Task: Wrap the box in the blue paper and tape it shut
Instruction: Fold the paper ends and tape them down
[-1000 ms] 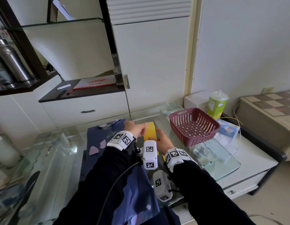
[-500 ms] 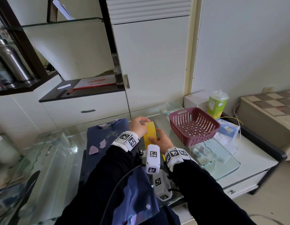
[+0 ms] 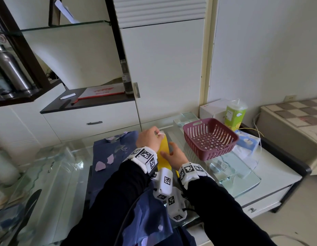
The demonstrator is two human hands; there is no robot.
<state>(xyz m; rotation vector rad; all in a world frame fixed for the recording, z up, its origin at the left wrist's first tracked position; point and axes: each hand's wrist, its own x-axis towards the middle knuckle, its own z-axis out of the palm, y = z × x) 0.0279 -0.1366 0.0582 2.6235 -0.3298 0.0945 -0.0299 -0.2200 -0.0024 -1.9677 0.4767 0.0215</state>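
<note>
Your box (image 3: 164,144) runs twelve-to-six between both hands: left hand (image 3: 148,139) curled over its far end, right hand (image 3: 175,155) loose-fingered at three, paper (image 3: 104,148) at nine.

One yellow rectangular box (image 3: 164,148) lies on one sheet of dark blue wrapping paper (image 3: 115,150). Two hands: left hand (image 3: 148,140) at the box's eleven o'clock, right hand (image 3: 175,155) at its four o'clock. One maroon slotted plastic basket (image 3: 214,154) at two o'clock, one green lidded plastic cup (image 3: 235,117) beyond it. One steel flask (image 3: 11,71) far off at ten o'clock.
</note>
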